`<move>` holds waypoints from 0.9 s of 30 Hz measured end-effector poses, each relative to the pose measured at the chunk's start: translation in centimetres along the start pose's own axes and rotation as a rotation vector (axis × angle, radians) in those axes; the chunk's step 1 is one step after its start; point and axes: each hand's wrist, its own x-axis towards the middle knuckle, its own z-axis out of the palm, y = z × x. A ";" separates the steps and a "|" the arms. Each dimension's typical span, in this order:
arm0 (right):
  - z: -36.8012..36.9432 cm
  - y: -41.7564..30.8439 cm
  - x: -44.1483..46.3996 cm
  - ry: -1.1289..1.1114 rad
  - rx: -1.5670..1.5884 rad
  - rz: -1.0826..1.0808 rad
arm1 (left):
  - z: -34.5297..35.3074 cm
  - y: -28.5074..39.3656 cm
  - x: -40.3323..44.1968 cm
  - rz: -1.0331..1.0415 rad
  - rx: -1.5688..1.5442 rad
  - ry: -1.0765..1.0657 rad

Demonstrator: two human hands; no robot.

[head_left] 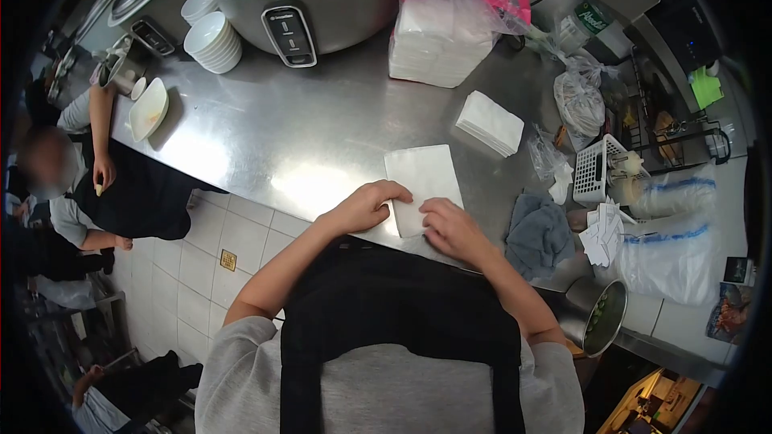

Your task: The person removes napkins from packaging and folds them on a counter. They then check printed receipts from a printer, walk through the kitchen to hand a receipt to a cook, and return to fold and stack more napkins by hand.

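Observation:
A white paper napkin (pixel 422 169) lies on the steel counter (pixel 314 124) at its front edge, right before me. My left hand (pixel 374 205) rests on the napkin's left side, fingers bent, the fingertips on the paper. On its right side my right hand (pixel 449 227) has its fingers curled together at the paper's lower part; what they pinch is too small to tell. Beyond and to the right sits a small stack of folded napkins (pixel 490 123). Behind that stands a tall pile of napkins (pixel 441 44) partly covered by a clear plastic bag.
A large rice cooker (pixel 297 8), stacked white bowls (pixel 214 42) and a white dish (pixel 149 110) stand along the left. At right are a grey cloth (pixel 537 233), a white basket (pixel 595 170) and a metal pot (pixel 605 317). A co-worker (pixel 121 177) stands at the left.

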 end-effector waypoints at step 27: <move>-1.5 0.5 2.1 0.064 0.420 0.263 | 2.0 -0.3 -0.3 0.043 0.201 0.186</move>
